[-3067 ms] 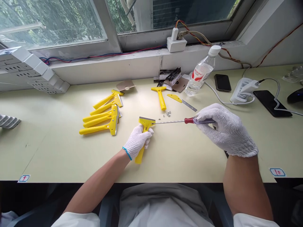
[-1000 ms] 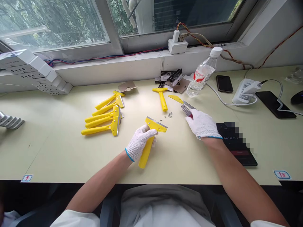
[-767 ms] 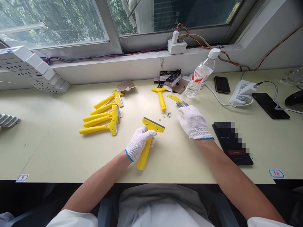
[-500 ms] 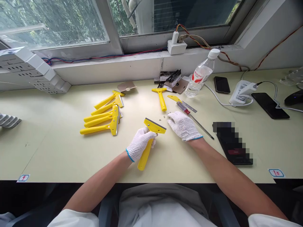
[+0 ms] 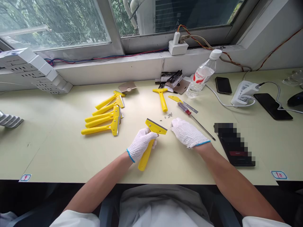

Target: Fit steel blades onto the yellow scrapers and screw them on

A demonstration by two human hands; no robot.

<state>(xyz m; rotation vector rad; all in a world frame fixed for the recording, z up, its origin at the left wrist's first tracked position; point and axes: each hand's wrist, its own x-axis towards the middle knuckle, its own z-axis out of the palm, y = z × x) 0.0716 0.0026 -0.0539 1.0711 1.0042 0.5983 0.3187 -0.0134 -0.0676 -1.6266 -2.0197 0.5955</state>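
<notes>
My left hand (image 5: 142, 143), in a white knit glove, is wrapped round the handle of a yellow scraper (image 5: 155, 127), its blade end up and tilted. To the right, my gloved right hand (image 5: 188, 132) has its fingers pinched together; whatever they hold, if anything, is too small to make out. Small screws (image 5: 169, 115) lie just beyond those fingertips. A screwdriver (image 5: 196, 119) with a clear and red handle rests behind my right hand, beside a loose yellow blade holder (image 5: 175, 98) and a metal blade (image 5: 190, 107). Another yellow scraper (image 5: 162, 99) lies farther back.
Several yellow scrapers (image 5: 101, 121) lie at the left. White boxes (image 5: 47, 72) are stacked at the back left. Behind stand a water bottle (image 5: 201, 77) and opened packaging (image 5: 174, 80). Phones (image 5: 223, 85) and a power strip (image 5: 243, 93) are on the right.
My right hand has moved back from the screws, slightly right and towards me, so more of them show. My left hand keeps its hold on the scraper.
</notes>
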